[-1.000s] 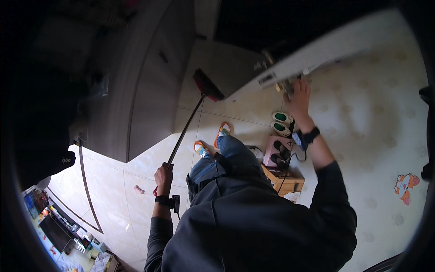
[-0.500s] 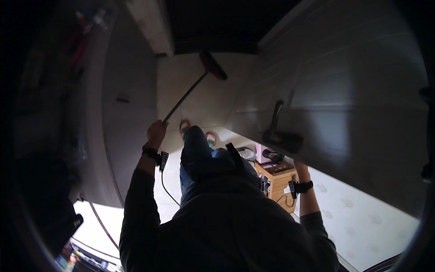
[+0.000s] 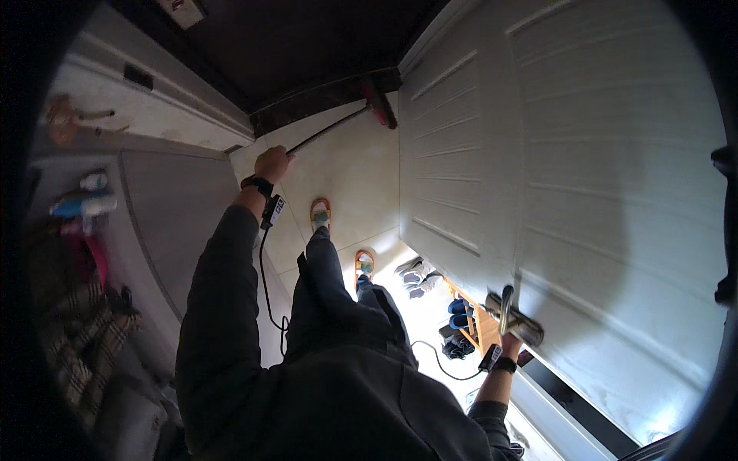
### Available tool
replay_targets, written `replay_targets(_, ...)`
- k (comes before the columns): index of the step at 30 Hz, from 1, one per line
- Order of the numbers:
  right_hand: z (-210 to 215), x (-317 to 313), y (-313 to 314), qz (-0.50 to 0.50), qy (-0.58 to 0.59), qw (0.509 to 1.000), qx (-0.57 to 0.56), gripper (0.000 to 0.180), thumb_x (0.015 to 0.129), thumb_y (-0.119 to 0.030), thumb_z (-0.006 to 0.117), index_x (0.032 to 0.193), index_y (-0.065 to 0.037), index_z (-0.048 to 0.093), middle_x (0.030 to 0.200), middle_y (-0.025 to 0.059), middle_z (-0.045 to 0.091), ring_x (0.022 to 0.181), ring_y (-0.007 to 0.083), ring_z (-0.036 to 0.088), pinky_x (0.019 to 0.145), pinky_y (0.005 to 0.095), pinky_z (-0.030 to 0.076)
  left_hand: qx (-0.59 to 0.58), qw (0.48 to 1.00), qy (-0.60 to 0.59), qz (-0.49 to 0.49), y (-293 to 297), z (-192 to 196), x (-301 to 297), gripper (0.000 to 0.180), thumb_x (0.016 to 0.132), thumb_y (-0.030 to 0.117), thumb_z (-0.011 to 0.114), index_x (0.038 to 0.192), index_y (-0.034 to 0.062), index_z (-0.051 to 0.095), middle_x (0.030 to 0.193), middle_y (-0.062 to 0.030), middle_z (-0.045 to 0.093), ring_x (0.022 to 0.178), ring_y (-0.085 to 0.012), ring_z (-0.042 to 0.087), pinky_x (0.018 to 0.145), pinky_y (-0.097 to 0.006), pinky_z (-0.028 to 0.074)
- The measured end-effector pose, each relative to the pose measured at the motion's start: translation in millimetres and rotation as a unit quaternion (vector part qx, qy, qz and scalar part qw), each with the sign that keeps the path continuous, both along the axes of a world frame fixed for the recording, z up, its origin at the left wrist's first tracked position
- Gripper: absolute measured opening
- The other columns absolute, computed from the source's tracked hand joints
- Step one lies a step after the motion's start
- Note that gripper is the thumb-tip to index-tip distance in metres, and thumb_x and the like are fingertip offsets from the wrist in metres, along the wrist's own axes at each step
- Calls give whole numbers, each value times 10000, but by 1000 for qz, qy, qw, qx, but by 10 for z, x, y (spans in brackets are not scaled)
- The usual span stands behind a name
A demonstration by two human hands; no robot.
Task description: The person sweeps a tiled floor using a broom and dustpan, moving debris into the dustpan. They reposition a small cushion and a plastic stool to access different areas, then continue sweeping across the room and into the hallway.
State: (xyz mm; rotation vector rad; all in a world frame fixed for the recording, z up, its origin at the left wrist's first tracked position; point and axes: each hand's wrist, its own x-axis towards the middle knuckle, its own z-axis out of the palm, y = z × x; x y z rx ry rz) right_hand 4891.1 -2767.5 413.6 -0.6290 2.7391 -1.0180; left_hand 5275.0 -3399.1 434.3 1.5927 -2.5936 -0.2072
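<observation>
My left hand (image 3: 273, 164) is closed round the dark handle of a broom (image 3: 329, 129). Its red and black head (image 3: 377, 104) rests at the floor's far side, by the dark threshold and the white door's edge. My right hand (image 3: 510, 343) is at the free edge of the white door (image 3: 500, 177), against the end of its metal door handle (image 3: 507, 313). The fingers of that hand are mostly hidden, so their grip does not show.
Light floor tiles (image 3: 338, 173) lie under my sandalled feet. To the right, pale shoes (image 3: 417, 276) and a wooden shoe rack (image 3: 484, 326) with dark shoes stand by the door. A grey cabinet (image 3: 181, 207) is on the left, with clothes (image 3: 92, 346) beyond it.
The view has turned and brightened. The broom head has shifted right, toward the door's edge. My right hand, earlier partly behind the door's edge, now shows beside the door handle.
</observation>
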Motion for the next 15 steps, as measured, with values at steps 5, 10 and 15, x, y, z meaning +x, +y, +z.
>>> replay_targets(5,57,-8,879,-97,5,995,-29,257,796,-157,547,1017,-26,559,982,174,571,884,312,528,775,369,428,14,1000,-19,-19,-189,-82,-369,319,805,360,561,866,50,610,844,-163,613,787,-339,587,673,-444,473)
replay_targets(10,323,27,2328,-149,4,988,-39,261,799,-158,545,1022,-23,556,989,166,570,888,300,526,780,364,425,11,1000,7,20,945,-148,-273,351,853,377,464,919,67,616,977,-152,602,912,-326,570,763,-470,446)
replay_targets(15,897,370,4098,-175,9,984,-31,265,802,-159,544,1026,-19,553,997,158,568,892,288,524,786,359,423,140,982,-91,86,2722,-362,145,385,869,384,418,928,67,629,1014,-147,598,921,-315,572,790,-491,426)
